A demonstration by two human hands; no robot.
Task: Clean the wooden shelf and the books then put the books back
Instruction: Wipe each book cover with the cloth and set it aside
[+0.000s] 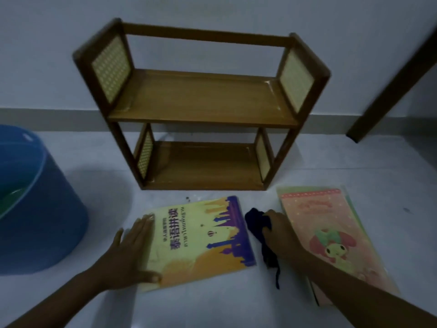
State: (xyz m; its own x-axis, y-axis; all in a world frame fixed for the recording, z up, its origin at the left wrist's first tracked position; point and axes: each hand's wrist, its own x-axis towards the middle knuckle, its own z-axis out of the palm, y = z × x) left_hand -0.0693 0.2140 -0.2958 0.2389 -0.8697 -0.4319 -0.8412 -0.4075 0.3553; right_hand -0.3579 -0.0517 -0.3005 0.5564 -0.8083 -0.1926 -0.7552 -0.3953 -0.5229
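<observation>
I see the two-tier brown wooden shelf (201, 107) emptied; my flat, unclenched left hand (127, 254) pins the yellow-and-purple book (201, 242), my right hand (281, 230) grasps the dark cloth (256, 221); reshelving remains.

Dim, bluish, soft blur, edges bowed.

Home room, tiled floor (354, 166), skirting, small bookshelf (201, 100), children's books (314, 223)

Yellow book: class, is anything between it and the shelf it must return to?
Nothing visible. The yellow book lies on the floor just before the wooden shelf, whose two levels are bare; only tiny specks lie between.
</observation>
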